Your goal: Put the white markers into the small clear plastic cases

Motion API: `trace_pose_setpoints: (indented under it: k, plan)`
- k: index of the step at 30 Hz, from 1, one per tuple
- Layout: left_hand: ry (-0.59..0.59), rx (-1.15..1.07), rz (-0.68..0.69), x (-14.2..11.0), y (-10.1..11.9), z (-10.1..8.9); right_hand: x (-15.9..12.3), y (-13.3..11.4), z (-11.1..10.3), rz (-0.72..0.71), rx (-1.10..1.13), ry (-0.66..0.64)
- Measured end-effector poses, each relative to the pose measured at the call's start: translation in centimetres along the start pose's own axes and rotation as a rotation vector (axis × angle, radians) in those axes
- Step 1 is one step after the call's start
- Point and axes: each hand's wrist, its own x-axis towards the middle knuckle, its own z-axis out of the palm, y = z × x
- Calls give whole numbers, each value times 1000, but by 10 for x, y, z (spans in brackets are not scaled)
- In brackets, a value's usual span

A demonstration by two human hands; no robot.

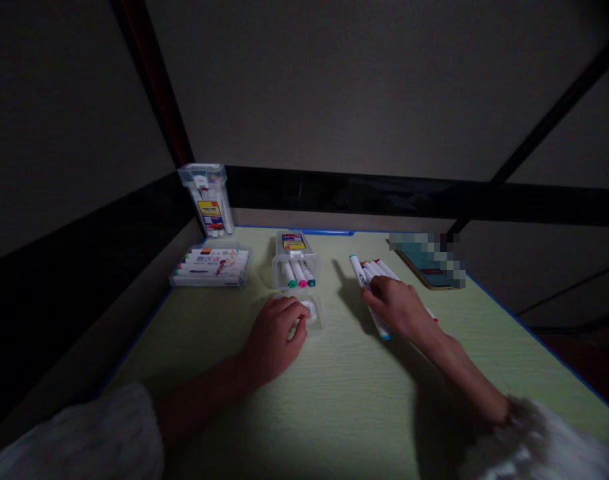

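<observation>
My right hand (397, 303) is closed around a white marker (356, 267) with blue ends, tilted over the table. Beneath and behind that hand lie several more white markers (379, 269), partly hidden by my fingers. An open clear marker case (275, 267) lies on its side in the middle, mouth towards me, with green, pink and teal marker ends showing. Its clear plastic lid (317, 323) rests on the table in front of it. Over the lid's left part is my left hand (279, 333), fingers curled in at its edge; the exact contact is hidden.
A full marker case (211, 200) stands upright at the back left. Before it lies a flat clear box of markers (211, 267). A phone (424, 263) lies at the back right of the pale green table (334, 413). A wall rises behind.
</observation>
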Motion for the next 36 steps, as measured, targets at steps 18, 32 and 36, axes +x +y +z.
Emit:
trace_pose_setpoints:
  k: [18,32,36]
  plan:
    - [10,7,14,-1,0,1,-4,-13,-3,-17,369,-6]
    - [46,-15,56,-1,-2,1,-5,-18,2,-49,549,19]
    - [43,-23,60,-1,-1,1,-6,-17,3,-60,614,38]
